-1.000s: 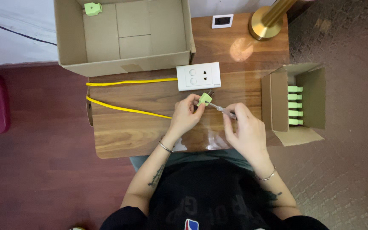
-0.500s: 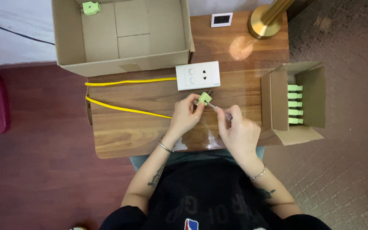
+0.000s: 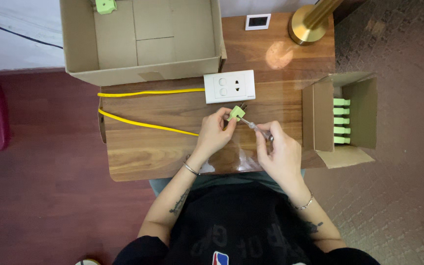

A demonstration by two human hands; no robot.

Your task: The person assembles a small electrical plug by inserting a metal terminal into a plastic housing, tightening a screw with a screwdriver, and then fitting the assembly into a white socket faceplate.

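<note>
Fingers of left hand (image 3: 215,133) pinch green plug (image 3: 236,113); right hand (image 3: 279,154) holds screwdriver (image 3: 259,129).

Home: wooden table (image 3: 172,152), brass lamp (image 3: 310,24)

1. Two cardboard boxes are sitting here: a large open box (image 3: 143,41) at the top and a small box (image 3: 342,118) lying on its side at the right.
2. Green plugs are numbering seven, it seems: one (image 3: 236,113) between the hands, one (image 3: 105,6) in the large box, and five (image 3: 341,120) stacked in the small box, though the stack is showing too small to be sure.
3. One yellow cable (image 3: 145,108) is lying on the surface.
4. One white socket plate (image 3: 229,86) is resting there.
5. One screwdriver (image 3: 258,128) is showing.
6. One brass lamp base (image 3: 308,27) is standing at the back.
</note>
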